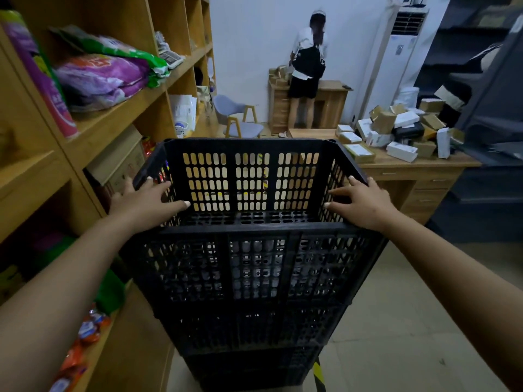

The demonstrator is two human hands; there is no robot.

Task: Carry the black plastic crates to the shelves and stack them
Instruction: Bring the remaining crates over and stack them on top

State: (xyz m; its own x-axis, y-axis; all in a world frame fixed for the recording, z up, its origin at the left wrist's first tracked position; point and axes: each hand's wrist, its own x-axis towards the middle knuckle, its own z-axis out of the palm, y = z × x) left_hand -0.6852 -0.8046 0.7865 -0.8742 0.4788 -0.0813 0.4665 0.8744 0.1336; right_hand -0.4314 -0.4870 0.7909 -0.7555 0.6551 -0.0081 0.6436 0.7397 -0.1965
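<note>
Storeroom w/ wooden shelving [119, 120] along left of frame, tiled floor lower right. Stack of black perforated plastic crates [254, 267] at centre, beside shelves. Left hand [144, 203] and right hand [365, 203] rest on top crate's side rims, fingers draped over edges, thumbs inside. Judgement: empty, so light; stiff, ribbed, not slippery; best hold at rims.

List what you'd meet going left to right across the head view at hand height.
wooden shelves → left hand → top black crate → right hand → wooden desk
</note>
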